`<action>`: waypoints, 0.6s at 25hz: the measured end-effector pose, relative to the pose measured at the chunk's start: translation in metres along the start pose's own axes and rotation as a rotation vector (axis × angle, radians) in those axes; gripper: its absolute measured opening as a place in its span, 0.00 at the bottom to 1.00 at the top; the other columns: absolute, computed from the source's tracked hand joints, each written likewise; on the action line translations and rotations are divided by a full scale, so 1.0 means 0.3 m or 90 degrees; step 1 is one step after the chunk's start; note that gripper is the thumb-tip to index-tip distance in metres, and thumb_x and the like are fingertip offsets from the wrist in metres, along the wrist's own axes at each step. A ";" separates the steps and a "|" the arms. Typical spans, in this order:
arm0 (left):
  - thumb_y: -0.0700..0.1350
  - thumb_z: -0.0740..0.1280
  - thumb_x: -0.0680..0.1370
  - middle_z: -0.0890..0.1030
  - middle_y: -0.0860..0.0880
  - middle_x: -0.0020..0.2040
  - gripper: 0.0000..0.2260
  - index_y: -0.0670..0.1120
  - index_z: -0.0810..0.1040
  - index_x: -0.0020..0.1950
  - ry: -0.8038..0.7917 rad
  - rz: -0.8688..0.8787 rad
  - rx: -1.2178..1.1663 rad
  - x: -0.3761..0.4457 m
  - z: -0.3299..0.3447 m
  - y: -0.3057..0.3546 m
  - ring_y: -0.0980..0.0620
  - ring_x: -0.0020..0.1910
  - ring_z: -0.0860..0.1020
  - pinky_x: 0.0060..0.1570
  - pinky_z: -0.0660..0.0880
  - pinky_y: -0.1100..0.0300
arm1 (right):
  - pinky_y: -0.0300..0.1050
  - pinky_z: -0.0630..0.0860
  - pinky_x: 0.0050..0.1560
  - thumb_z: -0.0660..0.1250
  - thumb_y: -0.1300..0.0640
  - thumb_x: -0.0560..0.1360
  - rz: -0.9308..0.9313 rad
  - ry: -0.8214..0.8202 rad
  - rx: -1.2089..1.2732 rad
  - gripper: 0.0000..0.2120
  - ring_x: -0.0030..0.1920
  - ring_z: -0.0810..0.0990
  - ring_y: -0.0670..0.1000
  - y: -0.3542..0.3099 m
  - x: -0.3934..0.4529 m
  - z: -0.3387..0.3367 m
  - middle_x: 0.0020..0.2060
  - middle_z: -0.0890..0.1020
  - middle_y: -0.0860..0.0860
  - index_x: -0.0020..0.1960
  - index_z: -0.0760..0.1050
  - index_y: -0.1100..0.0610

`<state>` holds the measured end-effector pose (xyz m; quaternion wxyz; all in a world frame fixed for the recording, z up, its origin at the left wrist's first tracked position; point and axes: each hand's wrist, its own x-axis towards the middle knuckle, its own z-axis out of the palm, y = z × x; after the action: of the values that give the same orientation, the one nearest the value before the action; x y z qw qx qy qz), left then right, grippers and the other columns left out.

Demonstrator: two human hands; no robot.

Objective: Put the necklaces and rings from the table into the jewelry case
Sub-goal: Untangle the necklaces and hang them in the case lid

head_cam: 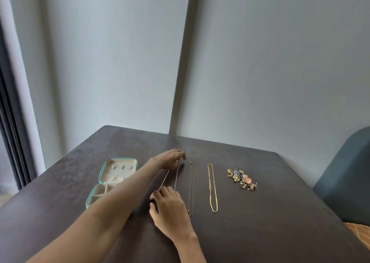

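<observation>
An open jewelry case (pixel 118 174), teal-edged with a pale lining, sits at the left of a dark table (pixel 260 232); its compartments look empty from here, though the left forearm crosses its lower half. Just right of it, a person stretches a thin silver chain (pixel 176 175) between both hands. The left hand (pixel 170 158) reaches to the far end, fingertips pinched on the chain near its top. The right hand (pixel 170 204) rests at the near end, fingertips pressed together on the lower loop. Whether the chain is lifted clear of the table or merely drawn taut along it cannot be told.

Next comes a second fine chain (pixel 191 188), darker, laid straight and untouched, then a gold chain (pixel 212 188), flatter and broader, also straight. Furthest right, well apart from the case, lies a heap of rings (pixel 242 178).

All three chains are judged feather-light, limp and quick to knot; each is probably best taken at both ends, or at the clasp and gathered into the palm, and kept from crossing a neighbour. The rings are likely rigid and small, apt to roll or slip, and would best be pinched one or two at a time by the band.
</observation>
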<state>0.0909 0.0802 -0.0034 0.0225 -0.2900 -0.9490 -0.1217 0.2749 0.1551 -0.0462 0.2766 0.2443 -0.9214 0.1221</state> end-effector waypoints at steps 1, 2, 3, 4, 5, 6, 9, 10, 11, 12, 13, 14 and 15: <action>0.34 0.56 0.74 0.77 0.43 0.58 0.18 0.43 0.73 0.63 0.017 0.000 -0.008 -0.002 0.001 0.000 0.45 0.61 0.73 0.57 0.69 0.57 | 0.38 0.75 0.37 0.59 0.50 0.68 0.000 0.001 -0.002 0.06 0.39 0.75 0.45 -0.002 0.000 -0.002 0.36 0.76 0.42 0.40 0.73 0.47; 0.34 0.55 0.74 0.77 0.43 0.58 0.18 0.43 0.72 0.63 0.025 -0.004 -0.017 -0.005 -0.006 0.002 0.45 0.60 0.74 0.55 0.69 0.57 | 0.38 0.75 0.37 0.58 0.51 0.67 0.001 0.002 -0.007 0.07 0.38 0.75 0.46 -0.004 -0.002 -0.003 0.36 0.76 0.42 0.41 0.74 0.47; 0.34 0.56 0.74 0.78 0.43 0.57 0.19 0.43 0.72 0.63 0.023 -0.011 -0.027 -0.007 -0.013 0.005 0.44 0.59 0.75 0.53 0.70 0.57 | 0.38 0.75 0.37 0.57 0.53 0.66 0.004 0.004 -0.013 0.09 0.38 0.76 0.46 -0.007 -0.003 -0.006 0.36 0.77 0.42 0.42 0.74 0.47; 0.34 0.56 0.73 0.79 0.43 0.56 0.19 0.43 0.71 0.63 0.016 -0.019 -0.033 -0.009 -0.022 0.008 0.43 0.57 0.76 0.51 0.70 0.57 | 0.38 0.75 0.38 0.56 0.55 0.66 0.008 0.007 -0.018 0.11 0.38 0.76 0.46 -0.010 -0.005 -0.012 0.36 0.77 0.43 0.44 0.75 0.48; 0.34 0.56 0.73 0.80 0.43 0.54 0.20 0.43 0.71 0.64 0.005 -0.027 -0.038 -0.010 -0.030 0.011 0.43 0.55 0.77 0.50 0.71 0.57 | 0.37 0.76 0.39 0.55 0.58 0.65 0.014 0.014 -0.021 0.14 0.38 0.77 0.46 -0.012 -0.006 -0.020 0.36 0.78 0.43 0.46 0.75 0.48; 0.34 0.57 0.72 0.80 0.43 0.53 0.21 0.43 0.70 0.64 -0.005 -0.033 -0.041 -0.013 -0.038 0.013 0.43 0.54 0.77 0.50 0.71 0.57 | 0.37 0.76 0.41 0.54 0.60 0.65 0.023 0.028 -0.019 0.16 0.38 0.77 0.46 -0.014 -0.004 -0.030 0.36 0.78 0.43 0.47 0.75 0.49; 0.34 0.58 0.72 0.81 0.44 0.54 0.20 0.42 0.69 0.65 -0.037 -0.035 -0.043 -0.022 -0.057 0.018 0.44 0.54 0.78 0.51 0.71 0.57 | 0.37 0.75 0.43 0.52 0.65 0.66 0.102 0.117 0.013 0.19 0.39 0.78 0.47 -0.010 0.005 -0.066 0.39 0.79 0.46 0.49 0.76 0.52; 0.34 0.58 0.73 0.81 0.44 0.55 0.20 0.42 0.69 0.64 -0.044 -0.036 -0.040 -0.029 -0.061 0.018 0.44 0.55 0.77 0.53 0.70 0.57 | 0.37 0.73 0.44 0.52 0.66 0.66 0.148 0.146 0.032 0.19 0.40 0.77 0.48 -0.006 0.006 -0.078 0.40 0.79 0.46 0.49 0.76 0.52; 0.34 0.58 0.74 0.80 0.43 0.56 0.18 0.42 0.70 0.64 -0.044 -0.038 -0.031 -0.039 -0.061 0.016 0.44 0.57 0.77 0.54 0.70 0.57 | 0.38 0.72 0.43 0.52 0.66 0.66 0.195 0.166 0.040 0.19 0.41 0.77 0.49 0.000 0.004 -0.087 0.40 0.78 0.47 0.48 0.76 0.52; 0.35 0.59 0.74 0.79 0.43 0.58 0.17 0.42 0.72 0.62 -0.033 -0.039 -0.011 -0.047 -0.059 0.013 0.44 0.58 0.76 0.55 0.69 0.57 | 0.40 0.72 0.41 0.51 0.66 0.66 0.237 0.175 0.035 0.20 0.41 0.77 0.50 0.007 0.001 -0.094 0.39 0.77 0.47 0.46 0.76 0.51; 0.37 0.59 0.76 0.78 0.43 0.59 0.15 0.43 0.75 0.61 -0.016 -0.039 0.021 -0.056 -0.055 0.008 0.44 0.60 0.74 0.57 0.69 0.57 | 0.41 0.72 0.39 0.51 0.66 0.65 0.265 0.174 0.022 0.21 0.40 0.76 0.50 0.012 -0.002 -0.098 0.38 0.76 0.47 0.45 0.77 0.50; 0.39 0.60 0.76 0.76 0.44 0.60 0.14 0.45 0.77 0.60 -0.001 -0.044 0.058 -0.067 -0.049 0.002 0.45 0.62 0.72 0.59 0.68 0.56 | 0.42 0.72 0.37 0.50 0.66 0.64 0.275 0.165 0.008 0.22 0.39 0.75 0.51 0.010 -0.006 -0.100 0.37 0.75 0.47 0.43 0.78 0.49; 0.41 0.60 0.77 0.74 0.45 0.62 0.13 0.48 0.78 0.59 0.009 -0.055 0.091 -0.077 -0.041 -0.003 0.45 0.64 0.70 0.61 0.68 0.54 | 0.42 0.72 0.36 0.49 0.67 0.64 0.265 0.151 -0.008 0.23 0.39 0.75 0.51 0.004 -0.010 -0.102 0.36 0.74 0.47 0.42 0.79 0.48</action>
<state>0.1094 0.0638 0.0057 0.0442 -0.2455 -0.9667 -0.0567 0.2900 0.1682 -0.0230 0.3535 0.0313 -0.9135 0.1988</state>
